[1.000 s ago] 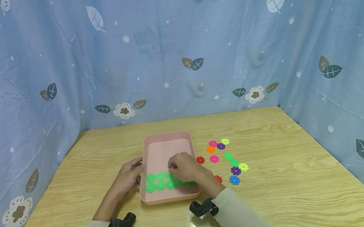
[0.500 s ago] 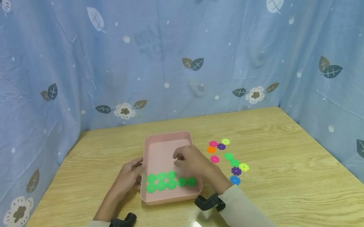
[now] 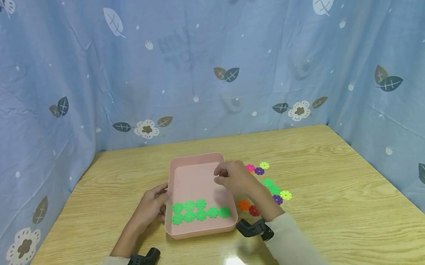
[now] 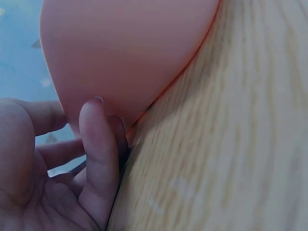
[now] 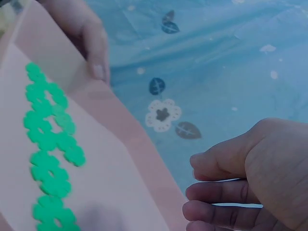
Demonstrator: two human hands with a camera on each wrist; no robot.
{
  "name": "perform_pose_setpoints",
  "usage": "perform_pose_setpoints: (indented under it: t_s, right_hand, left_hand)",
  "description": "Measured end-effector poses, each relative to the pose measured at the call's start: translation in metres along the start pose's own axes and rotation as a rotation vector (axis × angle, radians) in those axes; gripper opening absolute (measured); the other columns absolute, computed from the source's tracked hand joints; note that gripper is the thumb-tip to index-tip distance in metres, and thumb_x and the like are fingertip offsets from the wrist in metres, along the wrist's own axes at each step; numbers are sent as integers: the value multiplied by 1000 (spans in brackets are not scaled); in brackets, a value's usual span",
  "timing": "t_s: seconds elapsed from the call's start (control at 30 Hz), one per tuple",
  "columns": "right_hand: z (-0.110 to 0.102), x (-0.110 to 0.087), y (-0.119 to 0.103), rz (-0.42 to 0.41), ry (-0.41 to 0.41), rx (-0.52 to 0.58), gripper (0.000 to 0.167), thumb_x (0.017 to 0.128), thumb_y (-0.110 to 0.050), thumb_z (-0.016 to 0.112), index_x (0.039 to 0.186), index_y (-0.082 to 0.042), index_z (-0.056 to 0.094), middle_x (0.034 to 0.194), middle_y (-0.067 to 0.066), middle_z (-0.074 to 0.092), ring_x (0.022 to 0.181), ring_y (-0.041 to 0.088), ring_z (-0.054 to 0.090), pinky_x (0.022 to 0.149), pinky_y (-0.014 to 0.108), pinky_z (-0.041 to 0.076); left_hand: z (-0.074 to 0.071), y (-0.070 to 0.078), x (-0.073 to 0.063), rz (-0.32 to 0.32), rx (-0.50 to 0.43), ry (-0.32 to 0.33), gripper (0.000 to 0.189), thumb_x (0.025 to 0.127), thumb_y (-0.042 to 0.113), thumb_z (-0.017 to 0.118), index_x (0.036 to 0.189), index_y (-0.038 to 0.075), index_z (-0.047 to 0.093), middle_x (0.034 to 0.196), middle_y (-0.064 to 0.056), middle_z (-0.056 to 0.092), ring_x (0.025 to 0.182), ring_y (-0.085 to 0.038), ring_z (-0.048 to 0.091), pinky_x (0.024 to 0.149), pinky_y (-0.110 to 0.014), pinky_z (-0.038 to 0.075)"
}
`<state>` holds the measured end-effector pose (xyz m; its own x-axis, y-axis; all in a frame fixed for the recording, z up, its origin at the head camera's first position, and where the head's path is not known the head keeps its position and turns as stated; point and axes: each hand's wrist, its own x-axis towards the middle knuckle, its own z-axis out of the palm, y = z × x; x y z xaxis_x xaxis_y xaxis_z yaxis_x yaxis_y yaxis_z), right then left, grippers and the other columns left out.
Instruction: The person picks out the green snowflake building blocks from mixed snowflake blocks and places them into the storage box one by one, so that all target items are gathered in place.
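A pink rectangular tray (image 3: 203, 232) stands on the wooden table. In it, along the near end, lie several green snowflake discs (image 3: 189, 216) in two touching rows, the near row longer. My left hand (image 3: 150, 207) grips the tray's left side; in the left wrist view, fingertips (image 4: 92, 115) press its outer wall. My right hand (image 3: 239, 180) hovers over the tray's right rim, fingers loosely bent. In the right wrist view nothing shows between its thumb and fingers. The right forearm hides part of the loose discs beyond it.
Right of the tray lie loose snowflake discs: orange (image 3: 244, 205), red (image 3: 254, 211), pink (image 3: 250, 168), purple (image 3: 259, 171), yellow (image 3: 286, 195) and green (image 3: 275, 190). A blue patterned curtain (image 3: 194, 62) rises behind the table (image 3: 353, 203).
My right hand has moved from above the green discs to the right and away, to the tray's right rim. The green rows came into view. My left hand stays put.
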<state>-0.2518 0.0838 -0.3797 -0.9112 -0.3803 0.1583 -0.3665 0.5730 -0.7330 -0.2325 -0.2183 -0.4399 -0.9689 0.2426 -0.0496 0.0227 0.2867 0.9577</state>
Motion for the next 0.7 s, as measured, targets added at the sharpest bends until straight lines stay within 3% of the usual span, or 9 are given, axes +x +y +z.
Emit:
perform_pose_setpoints:
  t_s: [0.2, 0.7]
  right_hand:
    - [-16, -1, 11, 16, 51, -7, 18, 96, -12, 68, 109, 1, 73, 87, 3, 67, 76, 18, 60, 69, 31, 53]
    - [-50, -10, 40, 108, 117, -10, 21, 93, -12, 72, 110, 0, 72, 97, 10, 68, 85, 24, 61, 74, 37, 56]
  left_hand:
    - [0, -2, 1, -4, -16, -2, 55, 108, 22, 48, 156, -1, 33, 132, -25, 51, 62, -18, 59, 51, -29, 55]
    - [0, -1, 0, -6, -16, -8, 55, 109, 23, 48, 156, -1, 33, 129, -25, 52, 62, -18, 60, 51, -27, 55]
